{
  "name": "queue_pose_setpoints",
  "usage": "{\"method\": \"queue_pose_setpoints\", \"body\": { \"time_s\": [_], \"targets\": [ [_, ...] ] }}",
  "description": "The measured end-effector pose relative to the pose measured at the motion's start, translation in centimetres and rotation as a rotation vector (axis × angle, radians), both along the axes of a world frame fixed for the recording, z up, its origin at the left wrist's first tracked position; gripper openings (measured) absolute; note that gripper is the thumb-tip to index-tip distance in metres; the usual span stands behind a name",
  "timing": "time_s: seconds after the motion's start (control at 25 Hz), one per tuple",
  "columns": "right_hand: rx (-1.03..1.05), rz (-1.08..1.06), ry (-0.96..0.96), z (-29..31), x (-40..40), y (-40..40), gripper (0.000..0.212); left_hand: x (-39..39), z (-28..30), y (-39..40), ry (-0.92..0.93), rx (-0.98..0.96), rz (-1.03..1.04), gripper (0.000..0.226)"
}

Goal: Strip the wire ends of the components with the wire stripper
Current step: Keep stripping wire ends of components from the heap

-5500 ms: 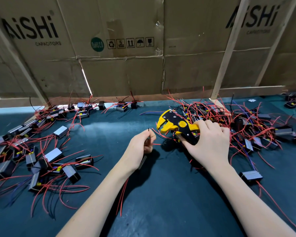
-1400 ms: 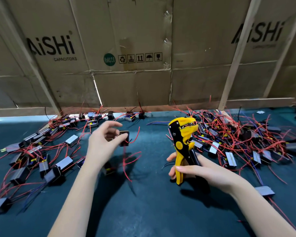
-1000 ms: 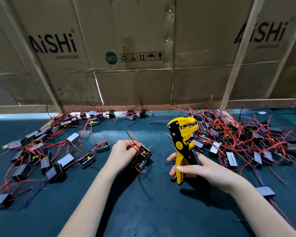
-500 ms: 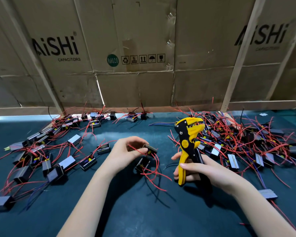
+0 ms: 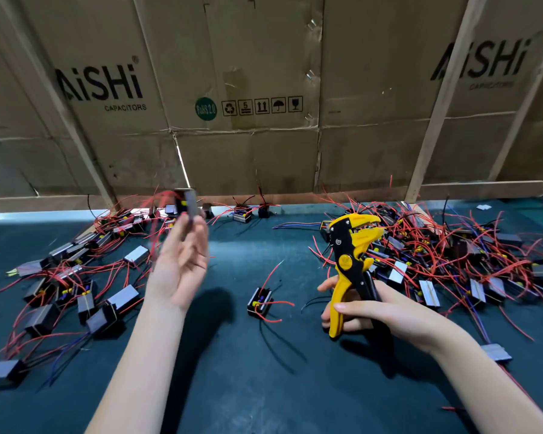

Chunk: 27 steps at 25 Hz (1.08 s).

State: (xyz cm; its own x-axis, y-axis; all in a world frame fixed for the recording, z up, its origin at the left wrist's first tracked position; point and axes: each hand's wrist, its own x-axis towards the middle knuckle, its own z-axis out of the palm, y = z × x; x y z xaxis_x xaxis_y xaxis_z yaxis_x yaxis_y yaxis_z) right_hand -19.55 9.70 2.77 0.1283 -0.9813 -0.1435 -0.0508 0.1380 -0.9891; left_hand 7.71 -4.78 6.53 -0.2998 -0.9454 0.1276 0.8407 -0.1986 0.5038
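My right hand [image 5: 367, 311] grips the handles of the yellow-and-black wire stripper [image 5: 350, 261], which stands upright with its jaws pointing up and to the right. My left hand [image 5: 182, 261] is raised over the mat, palm toward me and fingers stretched upward. A small black component [image 5: 188, 202] with red wires sits at its fingertips, blurred by motion; whether the fingers still pinch it cannot be told. Another black component [image 5: 259, 303] with red and black wires lies on the mat between my hands.
A dark green mat [image 5: 264, 386] covers the table. A pile of components with red wires [image 5: 69, 286] lies at the left, and a denser tangled pile [image 5: 445, 258] at the right. Cardboard sheets [image 5: 264, 89] on wooden struts wall off the far edge.
My left hand has swung up and left from the middle of the mat, carrying one component; the second one stayed lying on the mat. The right hand and stripper have barely moved.
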Motion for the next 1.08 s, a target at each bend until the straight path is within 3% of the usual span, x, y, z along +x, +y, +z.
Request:
{"method": "queue_pose_setpoints", "body": {
  "time_s": [0.04,0.08,0.2,0.28,0.4,0.52,0.6,0.72,0.8,0.88,0.96,1.08],
  "targets": [
    [0.001,0.000,-0.003,0.0,0.0,0.0,0.041,-0.6,-0.1,0.4,-0.157,-0.072,-0.015,0.074],
    [0.001,-0.002,-0.004,0.0,0.1,0.0,0.042,-1.6,-0.3,1.0,-0.336,-0.179,-0.020,0.067],
    [0.012,-0.039,-0.042,-0.1,0.1,-0.1,0.047,-5.7,-1.8,3.7,-0.817,-0.546,-0.018,0.028],
    [0.026,-0.053,-0.058,-0.1,0.1,-0.1,0.049,-7.2,-2.5,4.1,-0.916,-0.535,0.079,0.021],
    [0.024,-0.039,-0.038,0.0,0.0,0.0,0.046,-5.7,-3.0,1.8,-0.879,-0.289,0.410,0.015],
    [0.012,-0.034,-0.022,0.1,0.1,0.0,0.046,-2.9,-3.9,-0.3,-1.221,-0.125,0.617,0.036],
    [0.004,-0.029,-0.021,0.2,0.2,0.1,0.048,-2.1,-3.8,-0.2,-1.428,-0.246,0.717,0.055],
    [-0.011,0.001,-0.013,0.3,0.3,0.3,0.051,-1.3,-1.8,0.4,-1.309,-0.676,0.854,0.053],
    [-0.036,0.069,0.043,0.6,0.5,0.5,0.055,-0.8,-0.5,1.0,-1.140,-0.885,0.686,0.041],
    [-0.062,0.131,0.111,0.8,0.6,0.6,0.058,-1.2,-0.2,1.6,-1.128,-0.850,0.381,0.024],
    [-0.063,0.139,0.132,0.8,1.1,0.7,0.056,-2.7,-1.2,1.9,-1.294,-0.751,0.239,0.014],
    [-0.068,0.051,0.141,0.6,2.4,0.6,0.037,-4.4,-3.4,2.0,-1.559,-0.762,0.283,0.008]
  ]
}}
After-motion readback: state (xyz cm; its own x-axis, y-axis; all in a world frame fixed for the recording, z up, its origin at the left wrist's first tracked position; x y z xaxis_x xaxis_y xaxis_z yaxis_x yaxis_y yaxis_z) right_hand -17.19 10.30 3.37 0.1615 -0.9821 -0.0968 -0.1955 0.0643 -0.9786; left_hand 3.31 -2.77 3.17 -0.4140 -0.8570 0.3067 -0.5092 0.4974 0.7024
